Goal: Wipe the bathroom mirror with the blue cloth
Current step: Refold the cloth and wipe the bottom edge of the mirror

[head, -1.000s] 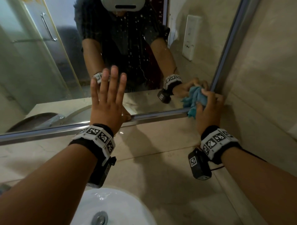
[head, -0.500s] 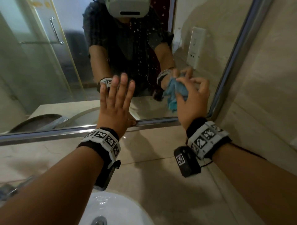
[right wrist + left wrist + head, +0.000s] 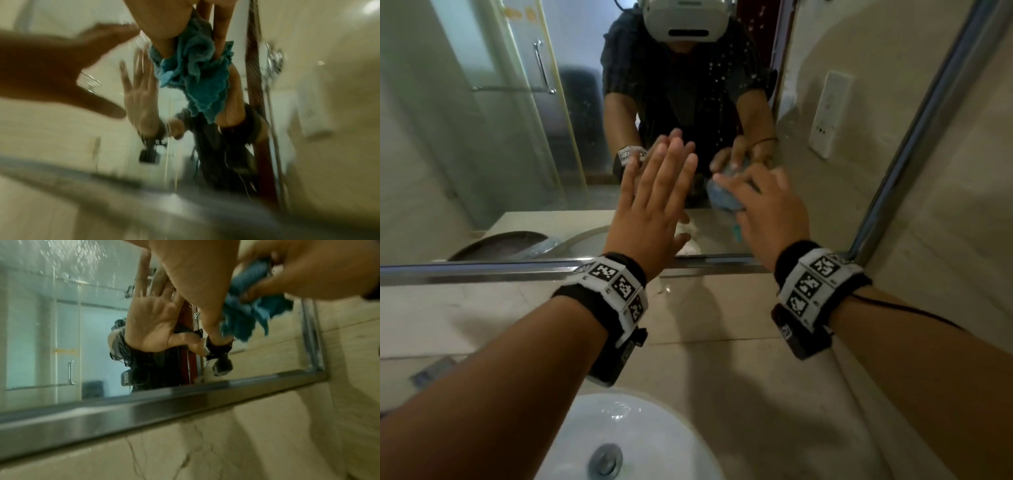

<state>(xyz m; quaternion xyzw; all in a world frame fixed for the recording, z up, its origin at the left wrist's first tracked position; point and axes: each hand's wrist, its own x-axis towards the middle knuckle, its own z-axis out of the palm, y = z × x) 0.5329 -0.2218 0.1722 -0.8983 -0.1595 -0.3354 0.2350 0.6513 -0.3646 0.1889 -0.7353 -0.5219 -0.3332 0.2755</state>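
Observation:
The bathroom mirror (image 3: 517,154) fills the upper half of the head view, framed in metal (image 3: 482,270), with water spots across the reflected shirt. My left hand (image 3: 657,192) lies flat on the glass with straight fingers, its fingertips meeting their reflection. Just to its right, my right hand (image 3: 763,205) holds the bunched blue cloth (image 3: 724,200) against the lower part of the glass. In the right wrist view the cloth (image 3: 195,73) hangs crumpled under the curled fingers (image 3: 218,24). The left wrist view shows the cloth (image 3: 251,288) beside my left palm (image 3: 195,272).
A white basin (image 3: 640,442) with a metal drain (image 3: 606,459) sits below my forearms. Beige tile (image 3: 722,308) runs between the basin and the mirror frame. The tiled side wall (image 3: 962,205) stands close on the right, past the frame's upright edge (image 3: 914,130).
My right hand has carried the cloth from the mirror's lower right corner up and leftward, close to my left hand. The left hand has stayed flat on the glass.

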